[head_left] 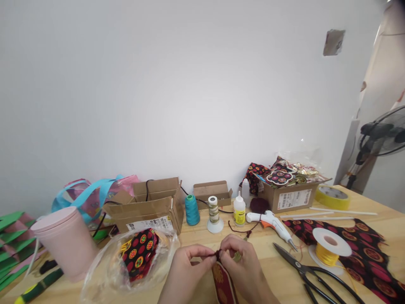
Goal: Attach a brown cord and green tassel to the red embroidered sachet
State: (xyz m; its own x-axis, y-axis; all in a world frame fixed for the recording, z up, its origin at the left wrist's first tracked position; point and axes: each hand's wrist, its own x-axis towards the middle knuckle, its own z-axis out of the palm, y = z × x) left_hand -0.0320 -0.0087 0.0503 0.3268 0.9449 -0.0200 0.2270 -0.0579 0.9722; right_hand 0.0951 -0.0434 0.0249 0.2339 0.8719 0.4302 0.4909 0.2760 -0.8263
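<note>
At the front middle of the table, my left hand (193,270) and my right hand (242,266) meet over a dark red patterned fabric piece (224,285) with a pale edge. Thumb and forefinger of my left hand pinch a dark red cord (207,256) at the top of that piece. Right beside it, the fingers of my right hand close on a small dark knot of cord (218,254). The lower part of the fabric runs out of view at the bottom. Something greenish shows behind my right fingers, too hidden to name.
Black-handled scissors (299,267), a white glue gun (272,223) and a yellow thread spool (329,249) lie to the right. A glue bottle (239,213) and a teal thread cone (191,211) stand behind. Leftward are a plastic bag (104,270) with fabric and a pink canister (65,245).
</note>
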